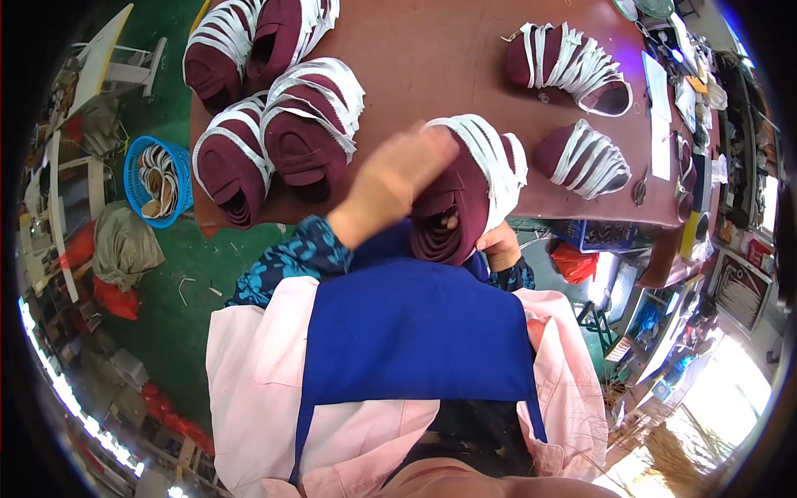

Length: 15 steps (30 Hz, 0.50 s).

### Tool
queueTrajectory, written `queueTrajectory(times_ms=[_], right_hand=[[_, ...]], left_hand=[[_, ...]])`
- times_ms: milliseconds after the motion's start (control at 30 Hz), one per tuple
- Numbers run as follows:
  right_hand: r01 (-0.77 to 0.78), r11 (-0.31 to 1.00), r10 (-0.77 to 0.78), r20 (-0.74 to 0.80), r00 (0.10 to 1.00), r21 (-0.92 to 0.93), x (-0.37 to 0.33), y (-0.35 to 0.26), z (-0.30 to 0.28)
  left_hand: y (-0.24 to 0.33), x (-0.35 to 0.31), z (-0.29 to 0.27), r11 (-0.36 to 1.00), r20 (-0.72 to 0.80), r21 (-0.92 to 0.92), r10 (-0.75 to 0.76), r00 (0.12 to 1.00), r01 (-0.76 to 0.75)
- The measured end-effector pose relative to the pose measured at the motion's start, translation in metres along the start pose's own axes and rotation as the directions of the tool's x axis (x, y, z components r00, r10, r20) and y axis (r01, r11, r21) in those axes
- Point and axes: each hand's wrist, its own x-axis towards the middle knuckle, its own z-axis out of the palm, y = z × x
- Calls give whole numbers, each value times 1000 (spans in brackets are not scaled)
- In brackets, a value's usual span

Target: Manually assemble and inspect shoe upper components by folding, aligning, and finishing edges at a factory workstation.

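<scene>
A nested stack of maroon fabric shoe uppers with white edging (490, 170) stands at the table's near edge, in front of my body. Against its upper left side is my left hand (403, 174), its fingers smeared by motion. My right hand (500, 242) grips the stack low on its right side; the thumb shows, while the other fingers are mostly hidden behind the fabric. Farther left stand several similar stacks, the closest being one with a strap across its front (309, 153).
The brown table (432, 62) carries two more maroon-and-white bundles (573, 66) at right, with small scissors (639, 191) beside them. A blue basket of pale pieces (133, 178) sits on the green floor at left. A dark blue crate (594, 235) is below the table's right side.
</scene>
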Motion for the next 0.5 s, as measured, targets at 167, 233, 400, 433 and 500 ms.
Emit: queueTrajectory(times_ms=[167,233,400,433,500], right_hand=[[-24,1000,24,16,1000,2,-46,3,14],[-31,1000,31,4,1000,-3,-54,-3,12],[-37,999,36,21,999,4,-81,-12,12],[-40,999,40,13,999,1,-77,-16,11],[-52,999,52,9,999,-7,-95,-25,11]], left_hand=[[-25,-39,48,856,93,420,-372,924,302],[-22,-27,33,880,-45,158,-446,894,448],[-18,-5,31,975,25,204,-98,995,91],[-26,-4,41,927,-17,322,-198,980,193],[-45,-8,43,903,-35,19,-429,903,429]])
